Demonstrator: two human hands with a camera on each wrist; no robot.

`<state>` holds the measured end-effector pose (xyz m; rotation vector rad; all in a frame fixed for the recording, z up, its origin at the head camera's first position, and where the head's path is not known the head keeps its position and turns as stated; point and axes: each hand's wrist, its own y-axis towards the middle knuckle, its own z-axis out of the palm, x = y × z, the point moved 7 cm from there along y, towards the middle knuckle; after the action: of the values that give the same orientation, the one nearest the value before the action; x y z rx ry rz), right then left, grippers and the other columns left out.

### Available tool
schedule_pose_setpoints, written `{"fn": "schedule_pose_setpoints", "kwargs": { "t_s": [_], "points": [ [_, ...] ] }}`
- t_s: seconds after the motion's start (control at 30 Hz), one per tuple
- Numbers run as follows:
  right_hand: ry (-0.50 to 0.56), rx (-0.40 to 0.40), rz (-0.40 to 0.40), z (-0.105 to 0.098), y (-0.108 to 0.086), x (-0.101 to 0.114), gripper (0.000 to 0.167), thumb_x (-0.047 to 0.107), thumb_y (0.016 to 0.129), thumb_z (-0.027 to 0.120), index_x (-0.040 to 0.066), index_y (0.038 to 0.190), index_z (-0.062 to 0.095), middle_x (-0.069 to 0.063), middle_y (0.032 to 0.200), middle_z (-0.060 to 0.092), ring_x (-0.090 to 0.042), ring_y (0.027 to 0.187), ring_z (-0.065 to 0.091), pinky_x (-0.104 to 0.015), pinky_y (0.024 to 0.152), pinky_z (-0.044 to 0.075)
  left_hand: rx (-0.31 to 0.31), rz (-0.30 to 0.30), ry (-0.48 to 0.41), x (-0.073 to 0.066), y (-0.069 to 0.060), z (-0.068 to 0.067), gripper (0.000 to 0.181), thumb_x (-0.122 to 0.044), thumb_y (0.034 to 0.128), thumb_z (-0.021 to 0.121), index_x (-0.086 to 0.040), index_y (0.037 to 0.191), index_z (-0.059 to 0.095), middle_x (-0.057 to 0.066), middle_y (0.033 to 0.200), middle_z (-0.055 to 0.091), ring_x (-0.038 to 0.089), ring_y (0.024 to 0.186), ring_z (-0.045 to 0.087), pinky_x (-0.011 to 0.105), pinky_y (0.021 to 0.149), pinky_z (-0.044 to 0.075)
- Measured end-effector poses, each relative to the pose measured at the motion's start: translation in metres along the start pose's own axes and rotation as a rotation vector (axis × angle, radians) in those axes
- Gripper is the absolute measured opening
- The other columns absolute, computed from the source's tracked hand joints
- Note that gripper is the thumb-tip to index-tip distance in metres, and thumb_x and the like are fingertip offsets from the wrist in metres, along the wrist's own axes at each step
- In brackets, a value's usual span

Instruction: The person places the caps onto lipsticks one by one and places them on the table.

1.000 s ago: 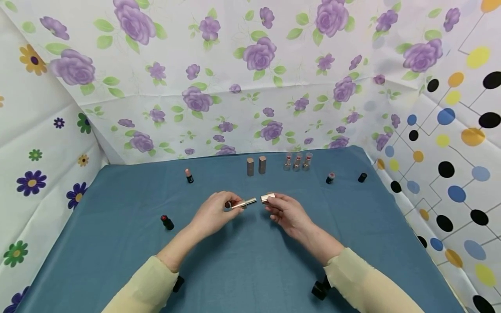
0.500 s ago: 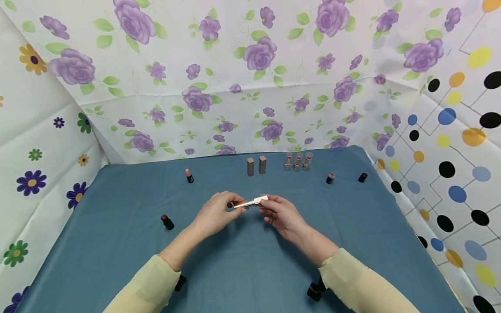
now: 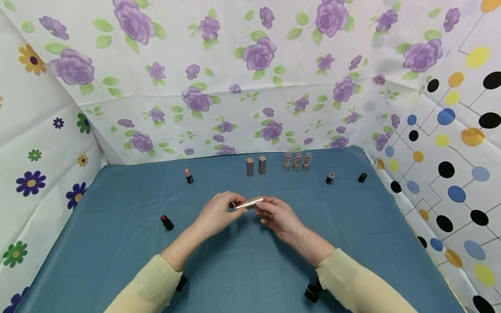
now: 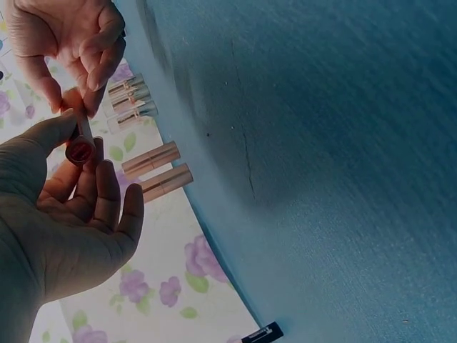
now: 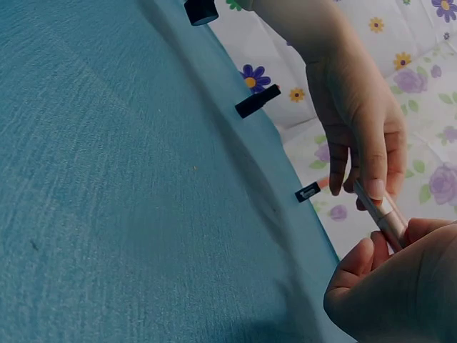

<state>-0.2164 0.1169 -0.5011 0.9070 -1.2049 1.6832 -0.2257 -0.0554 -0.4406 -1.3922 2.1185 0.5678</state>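
A slim rose-gold lipstick (image 3: 249, 203) is held above the blue cloth between both hands. My left hand (image 3: 217, 211) pinches its base end between thumb and fingers, and the round dark-red bottom (image 4: 78, 151) faces the left wrist camera. From the other side, my right hand (image 3: 282, 217) pinches the cap end with thumb and fingertips. In the right wrist view the lipstick (image 5: 389, 221) looks like one continuous tube, cap and base joined. Part of it is covered by the fingers of both hands.
Two matching capped lipsticks (image 3: 250, 167) stand upright at the back, beside three clear-topped ones (image 3: 297, 162). Uncapped black-based lipsticks stand at left (image 3: 167, 222), back left (image 3: 189, 176) and right (image 3: 330, 178). A small black cylinder (image 3: 362, 177) lies far right. Patterned sheets border the cloth (image 3: 117, 261).
One second ago the cap and base were apart. My right hand has moved left, and the cap has slid over the lipstick's upper part. My left hand has stayed nearly still.
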Motion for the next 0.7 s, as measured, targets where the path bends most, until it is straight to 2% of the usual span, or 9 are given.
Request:
{"fn": "schedule_pose_setpoints", "kwargs": {
  "t_s": [0.13, 0.4, 0.57, 0.7],
  "points": [
    [-0.007, -0.002, 0.002, 0.001, 0.001, -0.002, 0.048, 0.019, 0.100, 0.069, 0.001, 0.142, 0.054, -0.006, 0.105, 0.066, -0.016, 0.092, 0.064, -0.027, 0.072, 0.051, -0.006, 0.009, -0.010, 0.000, 0.000, 0.000, 0.017, -0.028, 0.0947, 0.077, -0.022, 0.111, 0.075, -0.008, 0.099, 0.064, 0.020, 0.096, 0.059, 0.039, 0.083, 0.049],
    [-0.027, -0.019, -0.021, 0.000, 0.002, 0.000, 0.046, 0.017, 0.100, 0.070, 0.000, 0.140, 0.056, -0.007, 0.106, 0.067, -0.018, 0.092, 0.065, -0.028, 0.070, 0.051, 0.008, -0.018, -0.009, 0.002, 0.000, 0.001, 0.015, -0.029, 0.0941, 0.078, -0.024, 0.108, 0.074, -0.009, 0.097, 0.063, 0.018, 0.094, 0.057, 0.040, 0.081, 0.049],
    [-0.101, -0.027, -0.064, 0.001, 0.001, 0.006, 0.044, 0.019, 0.099, 0.072, 0.001, 0.136, 0.058, -0.009, 0.112, 0.065, -0.026, 0.099, 0.065, -0.032, 0.074, 0.051, 0.023, -0.024, 0.010, -0.001, 0.003, 0.002, 0.013, -0.033, 0.0945, 0.077, -0.025, 0.104, 0.073, -0.009, 0.096, 0.063, 0.017, 0.092, 0.056, 0.040, 0.079, 0.049],
    [-0.164, -0.012, -0.092, 0.001, -0.002, 0.011, 0.045, 0.021, 0.099, 0.072, 0.004, 0.138, 0.058, -0.010, 0.117, 0.063, -0.035, 0.108, 0.062, -0.040, 0.082, 0.052, 0.030, -0.006, 0.033, -0.005, 0.005, 0.004, 0.012, -0.033, 0.0944, 0.077, -0.025, 0.103, 0.074, -0.009, 0.096, 0.063, 0.017, 0.092, 0.056, 0.039, 0.079, 0.049]
  ]
}}
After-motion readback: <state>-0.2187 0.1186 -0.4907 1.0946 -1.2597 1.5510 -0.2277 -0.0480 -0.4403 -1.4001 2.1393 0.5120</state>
